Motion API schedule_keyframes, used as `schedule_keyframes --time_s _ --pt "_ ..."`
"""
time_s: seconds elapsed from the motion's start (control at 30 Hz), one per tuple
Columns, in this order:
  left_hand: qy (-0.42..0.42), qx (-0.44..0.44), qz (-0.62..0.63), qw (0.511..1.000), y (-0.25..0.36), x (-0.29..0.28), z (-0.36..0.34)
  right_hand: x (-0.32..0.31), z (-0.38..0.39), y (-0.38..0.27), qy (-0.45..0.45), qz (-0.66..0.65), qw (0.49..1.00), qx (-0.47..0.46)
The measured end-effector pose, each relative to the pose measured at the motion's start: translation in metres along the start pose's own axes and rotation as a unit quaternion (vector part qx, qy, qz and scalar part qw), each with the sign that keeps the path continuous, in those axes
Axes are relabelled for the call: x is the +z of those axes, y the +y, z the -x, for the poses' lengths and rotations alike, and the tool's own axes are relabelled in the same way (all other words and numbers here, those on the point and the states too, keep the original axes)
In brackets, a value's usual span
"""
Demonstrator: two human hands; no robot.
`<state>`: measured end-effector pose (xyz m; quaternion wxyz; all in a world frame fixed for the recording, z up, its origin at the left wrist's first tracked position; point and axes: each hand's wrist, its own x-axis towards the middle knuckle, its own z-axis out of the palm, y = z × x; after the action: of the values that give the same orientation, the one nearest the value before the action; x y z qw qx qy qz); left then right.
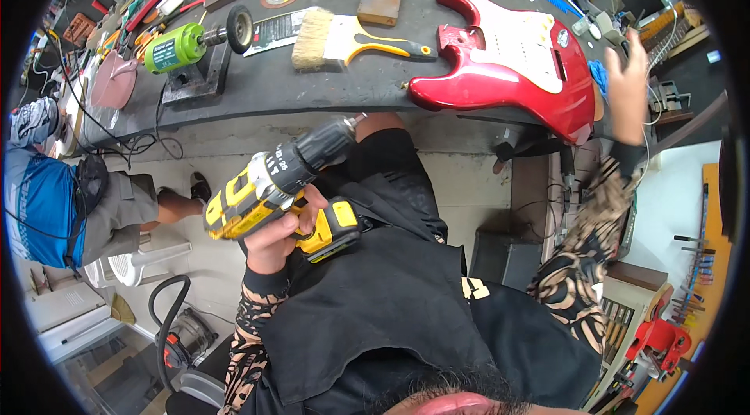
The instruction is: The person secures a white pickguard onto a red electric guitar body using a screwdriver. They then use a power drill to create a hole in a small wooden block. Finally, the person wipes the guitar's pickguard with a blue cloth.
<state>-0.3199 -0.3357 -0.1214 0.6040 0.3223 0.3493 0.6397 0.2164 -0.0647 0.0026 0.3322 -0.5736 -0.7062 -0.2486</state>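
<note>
My left hand [275,241] is wrapped round the grip of a yellow and black cordless drill [262,184]. The drill is held before my body, its chuck and a short bit pointing up and right toward the bench edge. A red electric guitar body [576,83] with a white pickguard [512,40] lies on the bench, with no neck in its pocket. Just right of it, my right hand [627,91] is raised with fingers stretched out and holds nothing. Whether it touches anything behind it, I cannot tell.
A wide brush [337,38], a wooden block [380,1] and a green motor with a wheel [176,48] stand along the dark bench [273,87]. Hand tools crowd its back. At left are another person [55,196], a white stool [144,259] and a vacuum cleaner [187,337].
</note>
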Motion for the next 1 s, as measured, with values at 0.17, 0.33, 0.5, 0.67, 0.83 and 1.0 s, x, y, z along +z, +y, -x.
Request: schedule_keyframes --time_s 0.17,0.33,0.5,0.67,0.83,1.0 --pt "-0.034 0.029 -0.213 0.976 -0.005 0.012 0.006 -0.025 0.092 -0.277 -0.317 -0.752 0.572 0.085" --pt "0.039 0.018 -0.275 0.960 -0.001 0.038 0.022 -0.029 0.090 -0.368 -0.313 -0.906 0.153 0.240" --pt "0.030 -0.003 -0.096 0.995 -0.021 0.022 0.026 -0.020 0.093 -0.394 -0.291 -0.895 0.148 0.304" --pt "-0.025 0.020 -0.066 0.997 -0.027 0.016 0.023 -0.014 0.097 -0.411 -0.266 -0.889 0.216 0.303" --pt "0.039 0.044 -0.041 0.997 -0.025 0.030 0.017 0.001 0.098 -0.415 -0.274 -0.913 0.168 0.252" --pt "0.027 0.072 -0.026 0.997 -0.013 0.026 0.008 0.007 0.118 -0.406 -0.238 -0.908 0.107 0.328"
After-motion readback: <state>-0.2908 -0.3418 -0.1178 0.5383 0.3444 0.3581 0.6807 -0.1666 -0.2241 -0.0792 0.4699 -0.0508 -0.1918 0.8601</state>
